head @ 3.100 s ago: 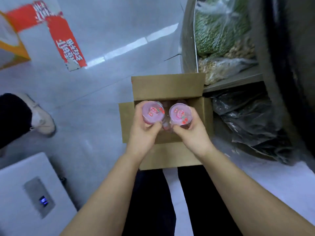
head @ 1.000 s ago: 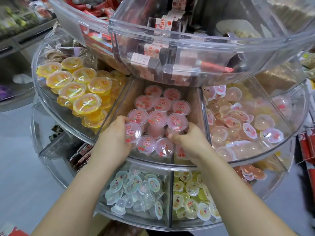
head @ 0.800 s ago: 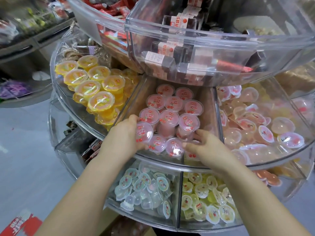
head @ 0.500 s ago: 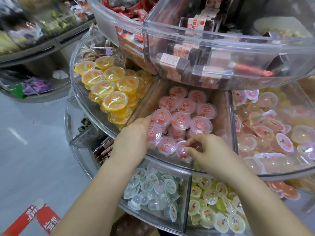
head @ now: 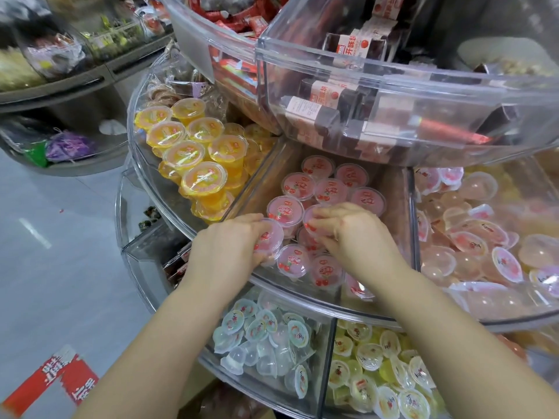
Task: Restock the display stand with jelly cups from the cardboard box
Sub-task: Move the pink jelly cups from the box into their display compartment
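Shop: tiered display stand (head: 302,300) of sweets

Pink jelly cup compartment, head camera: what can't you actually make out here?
- Pink jelly cups at the compartment's front: partly hidden by the left hand and right hand.
- Compartment back: covered by the upper clear tier.
- Lid print: too small to read.
- Cardboard box: out of frame.

- Left hand (head: 233,252): bare, no glove, ring or watch.
- Right hand (head: 354,231): bare too, short plain nails (no polish visible).
- Both forearms uncovered; no sleeve edge shows inside the frame.
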